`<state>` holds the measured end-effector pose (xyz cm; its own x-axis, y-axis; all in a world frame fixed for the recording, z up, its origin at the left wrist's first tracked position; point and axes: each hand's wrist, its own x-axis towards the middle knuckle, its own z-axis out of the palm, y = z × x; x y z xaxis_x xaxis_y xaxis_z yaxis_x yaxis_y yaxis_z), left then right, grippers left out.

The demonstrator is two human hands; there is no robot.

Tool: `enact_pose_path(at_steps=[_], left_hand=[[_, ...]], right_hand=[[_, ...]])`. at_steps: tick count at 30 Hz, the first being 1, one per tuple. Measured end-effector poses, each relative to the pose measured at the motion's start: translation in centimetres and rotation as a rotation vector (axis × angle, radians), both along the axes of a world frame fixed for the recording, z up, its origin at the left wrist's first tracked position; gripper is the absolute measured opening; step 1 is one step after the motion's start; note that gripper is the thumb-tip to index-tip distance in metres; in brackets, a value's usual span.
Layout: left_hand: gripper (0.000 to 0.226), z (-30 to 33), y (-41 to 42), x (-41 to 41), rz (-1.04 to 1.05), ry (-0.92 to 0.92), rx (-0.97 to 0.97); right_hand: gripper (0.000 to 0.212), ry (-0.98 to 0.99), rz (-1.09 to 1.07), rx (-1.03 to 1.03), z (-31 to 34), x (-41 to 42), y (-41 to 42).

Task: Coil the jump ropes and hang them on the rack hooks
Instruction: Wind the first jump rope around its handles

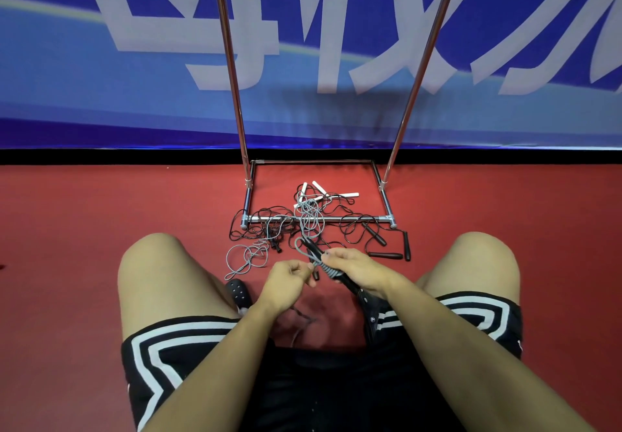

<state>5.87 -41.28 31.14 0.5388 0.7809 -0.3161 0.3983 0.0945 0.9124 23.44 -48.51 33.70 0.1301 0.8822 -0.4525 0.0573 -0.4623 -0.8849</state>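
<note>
Squatting before the metal rack, knees wide, black shorts with white stripes. Left of the rack's near base bar: loose grey cord loops on the red floor, smooth and thin, trailing toward a black perforated shoe. Just right of those loops, below the bar: left hand, fingers curled, pinching the grey cord between thumb and forefinger. Touching distance to its right: grey jump rope, cord wound in tight turns around a slim black handle, one loop sticking up toward the bar. Right hand gripping that wrapped bundle, fingers closed over it, fingertips nearly meeting the left hand's.

Draped over the bar's middle: more grey cord, tangled with thin black cords sprawling along both sides of the bar. Inside the rack's rectangular base, behind the bar: four white handles, straight and matte, fanned in a cluster. Right of the bar's middle, in front of it: three dark handles plainly visible, thicker, tapered, on black cord; exact count of ropes in the tangle impossible to tell.

Rising from the base: two shiny round poles, one at each side, leaning apart toward the top. Behind the rack: blue banner with large pale characters, black strip along its foot. Hooks out of view.
</note>
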Motion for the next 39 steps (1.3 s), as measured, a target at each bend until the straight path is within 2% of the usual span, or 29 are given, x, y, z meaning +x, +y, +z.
enact_pose_path(at_steps=[2,5,8,14,16,19,21,23,27,32,37,39], left_hand=[[0.041,0.8,-0.2,0.0,0.001,-0.043,-0.03],[0.052,1.6,-0.4,0.0,-0.026,-0.086,-0.059],[0.052,2.1,-0.8,-0.1,-0.037,-0.094,-0.062],[0.043,2.9,-1.0,-0.2,-0.084,-0.159,-0.071],[0.043,2.9,-1.0,-0.3,-0.108,-0.18,-0.077],[0.04,2.8,-1.1,-0.2,-0.133,-0.202,-0.091],[0.037,2.7,-1.0,-0.2,-0.136,-0.203,-0.112],[0.034,2.6,-0.8,-0.2,-0.137,-0.195,-0.152],[0.032,2.6,-0.7,-0.2,-0.128,-0.154,-0.271],[0.058,3.3,-0.9,-0.2,-0.112,-0.086,-0.287],[0.075,3.8,-1.0,-0.5,-0.088,0.01,-0.209],[0.084,3.9,-1.0,-0.5,-0.05,0.036,-0.211]], right_hand=[[0.027,-0.064,0.022,0.025,-0.1,0.2,0.0],[0.043,-0.156,0.025,0.037,-0.2,0.5,-0.1],[0.042,-0.21,0.051,0.047,-0.3,0.7,-0.1],[0.072,-0.125,0.111,0.0,0.4,0.4,-0.4],[0.068,-0.055,0.147,-0.037,0.9,0.2,-0.6],[0.042,0.07,0.179,-0.061,1.3,0.0,-0.9],[0.035,0.075,0.188,-0.043,1.6,0.0,-1.0],[0.035,0.04,0.189,-0.025,1.8,0.1,-1.1],[0.049,0.003,0.188,0.0,2.0,0.2,-1.2],[0.029,0.055,0.197,-0.015,2.5,-0.5,-1.4],[0.043,0.08,0.186,-0.087,2.8,-1.0,-1.3],[0.044,0.031,0.186,-0.084,3.5,-1.1,-1.3]])
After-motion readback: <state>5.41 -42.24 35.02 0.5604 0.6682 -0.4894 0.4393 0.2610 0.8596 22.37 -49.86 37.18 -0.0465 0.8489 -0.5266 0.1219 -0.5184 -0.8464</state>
